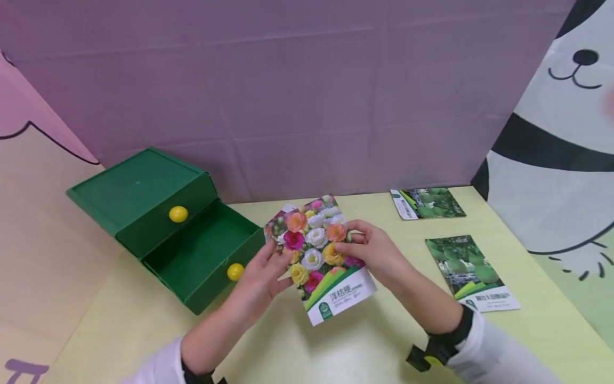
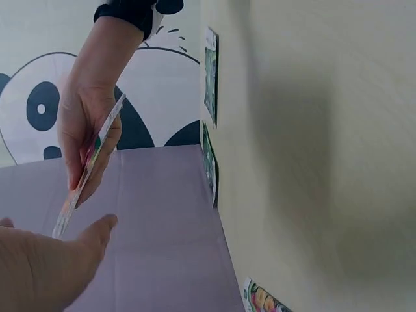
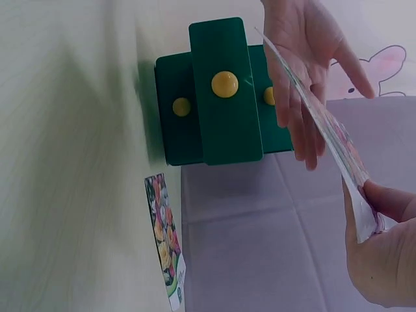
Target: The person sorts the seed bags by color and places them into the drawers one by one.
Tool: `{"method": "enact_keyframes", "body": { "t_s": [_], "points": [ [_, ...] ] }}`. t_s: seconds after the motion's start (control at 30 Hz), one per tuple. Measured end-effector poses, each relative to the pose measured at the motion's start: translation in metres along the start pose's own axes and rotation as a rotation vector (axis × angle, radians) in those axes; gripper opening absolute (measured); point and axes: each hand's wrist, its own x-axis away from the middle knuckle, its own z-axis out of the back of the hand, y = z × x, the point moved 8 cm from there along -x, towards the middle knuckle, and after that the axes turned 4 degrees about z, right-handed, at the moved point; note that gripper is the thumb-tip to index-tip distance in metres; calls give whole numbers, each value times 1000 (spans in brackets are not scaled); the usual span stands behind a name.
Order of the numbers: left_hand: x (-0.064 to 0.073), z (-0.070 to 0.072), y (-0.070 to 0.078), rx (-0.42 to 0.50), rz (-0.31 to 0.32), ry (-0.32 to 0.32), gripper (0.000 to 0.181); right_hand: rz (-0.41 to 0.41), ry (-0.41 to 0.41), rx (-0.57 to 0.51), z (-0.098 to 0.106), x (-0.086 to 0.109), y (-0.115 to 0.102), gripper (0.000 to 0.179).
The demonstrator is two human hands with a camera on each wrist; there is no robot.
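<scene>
Thumb and fingers of my right hand [image 1: 379, 253] pinch the right edge of a flower seed packet [image 1: 314, 250], printed with pink, white, yellow and orange blooms. The packet is held above the table, tilted. At its left edge is my left hand [image 1: 259, 274]; in the right wrist view the left hand [image 3: 302, 65] has straight fingers and an outstretched thumb, palm toward the packet. Behind the held packet, a second flower packet [image 3: 166, 237] lies on the table, mostly hidden in the head view.
A green drawer box [image 1: 139, 184] with yellow knobs stands at the left, its middle drawer [image 1: 206, 253] pulled out. Two packets with green fruit pictures, a near one [image 1: 467, 266] and a far one [image 1: 429, 202], lie at the right. A purple cloth [image 1: 297, 106] hangs behind the table.
</scene>
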Motion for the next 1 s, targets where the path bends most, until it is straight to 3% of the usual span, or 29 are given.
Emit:
{"method": "enact_keyframes", "body": {
  "t_s": [0.2, 0.47, 1.0],
  "points": [
    [2, -3, -12, -73, 32, 38, 61, 1, 3, 22, -4, 1, 2, 31],
    [4, 2, -18, -44, 51, 121, 45, -35, 1, 73, -8, 3, 5, 32],
    [11, 11, -15, -64, 84, 125, 44, -22, -65, 156, -14, 2, 7, 43]
  ]
}}
